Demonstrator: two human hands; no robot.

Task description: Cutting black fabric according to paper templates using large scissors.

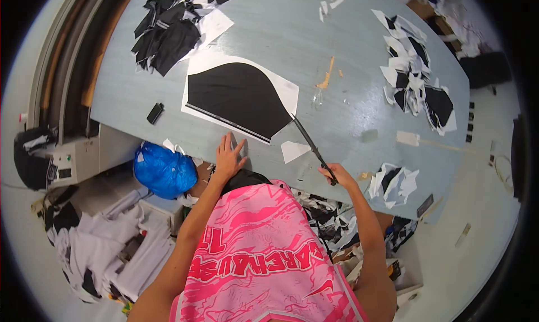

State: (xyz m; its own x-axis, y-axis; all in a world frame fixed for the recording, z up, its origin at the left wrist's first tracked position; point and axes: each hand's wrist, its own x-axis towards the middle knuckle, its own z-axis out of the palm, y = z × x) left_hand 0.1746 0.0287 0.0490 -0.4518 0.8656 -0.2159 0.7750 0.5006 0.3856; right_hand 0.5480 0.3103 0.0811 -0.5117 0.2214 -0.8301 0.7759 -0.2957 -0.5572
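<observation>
A black fabric panel with one curved edge lies on a larger white sheet on the table. Along its near straight edge runs a thin pale strip. My left hand rests on the table's near edge, fingers spread, just below the panel and holding nothing. In my right hand are long dark scissors, held by the handle end. Their tip touches the sheet's right side beside the panel's corner. A loose white offcut lies just left of the scissors.
A heap of black and white pieces sits at the far left, with a small black object nearer. White and black scraps lie right, more near right. A blue bag stands beside the grey-blue table.
</observation>
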